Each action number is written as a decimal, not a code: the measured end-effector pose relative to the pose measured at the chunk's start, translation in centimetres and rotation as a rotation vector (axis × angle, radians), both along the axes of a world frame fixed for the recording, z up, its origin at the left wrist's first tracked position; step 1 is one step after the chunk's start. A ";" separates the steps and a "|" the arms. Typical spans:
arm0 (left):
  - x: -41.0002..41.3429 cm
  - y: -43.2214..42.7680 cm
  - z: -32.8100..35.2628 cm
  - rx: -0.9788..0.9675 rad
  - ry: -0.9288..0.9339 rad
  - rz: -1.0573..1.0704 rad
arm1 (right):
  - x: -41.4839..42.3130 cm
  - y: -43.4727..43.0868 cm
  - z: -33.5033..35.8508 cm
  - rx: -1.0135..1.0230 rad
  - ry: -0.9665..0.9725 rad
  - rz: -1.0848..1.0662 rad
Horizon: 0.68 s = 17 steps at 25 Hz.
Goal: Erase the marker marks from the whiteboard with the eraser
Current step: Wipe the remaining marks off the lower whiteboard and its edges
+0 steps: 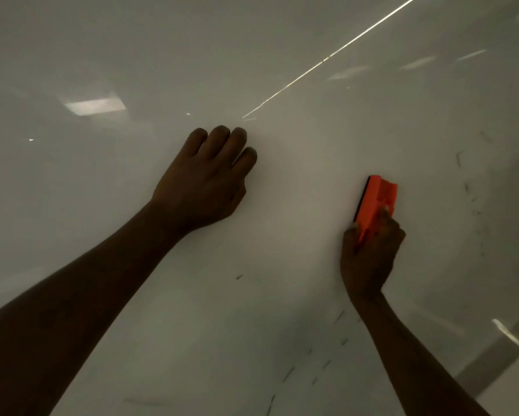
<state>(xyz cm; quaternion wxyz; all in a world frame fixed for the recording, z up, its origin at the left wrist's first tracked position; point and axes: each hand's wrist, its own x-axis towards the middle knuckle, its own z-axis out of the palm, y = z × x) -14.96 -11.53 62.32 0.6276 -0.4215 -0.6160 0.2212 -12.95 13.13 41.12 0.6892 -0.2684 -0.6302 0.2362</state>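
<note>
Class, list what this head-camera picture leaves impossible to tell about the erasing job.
- eraser: lower end hidden inside the right hand.
- whiteboard: cut off by the frame; marks beyond unseen.
- faint marks: too small and blurred to read.
- left hand: palm hidden; contact with board uncertain.

The glossy white whiteboard (282, 70) fills nearly the whole view. The left hand (204, 181) lies flat against it near the middle, its forearm reaching in from the lower left corner. Well apart to its right and a little lower, the right hand (369, 253) grips the orange plastic eraser with a dark felt pad (377, 199), which sticks up above the fingers, pad edge facing left. Thin dark marker strokes (288, 373) lie scattered below and between the hands; more strokes (467, 187) run down the board right of the eraser.
</note>
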 end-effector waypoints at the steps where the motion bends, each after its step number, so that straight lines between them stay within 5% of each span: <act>1: 0.0 0.2 0.0 0.000 0.007 0.000 | 0.1 -2.8 -0.3 0.045 -0.029 0.024; 3: -0.1 0.2 0.1 0.005 0.003 -0.026 | 1.0 -11.4 -2.2 0.175 -0.121 0.398; 5: 0.0 -0.2 0.2 0.022 -0.028 -0.073 | 2.8 -18.7 -5.6 0.548 -0.231 0.589; 7: 0.1 -0.6 0.3 0.020 -0.057 -0.121 | 3.5 -19.7 -8.1 0.943 -0.411 0.542; 8: 0.0 -0.7 0.4 0.017 -0.062 -0.138 | 2.6 -17.3 -8.8 0.973 -0.391 0.504; 13: -0.2 -0.2 0.0 0.005 -0.016 -0.060 | 1.3 0.1 -4.0 0.099 -0.123 0.051; 15: -0.3 0.1 -0.3 0.025 0.008 -0.035 | 1.0 1.7 -3.1 -0.129 -0.049 0.034; 17: -0.4 1.5 -1.3 0.052 -0.010 -0.048 | 1.5 -2.8 -3.6 -0.150 0.012 0.143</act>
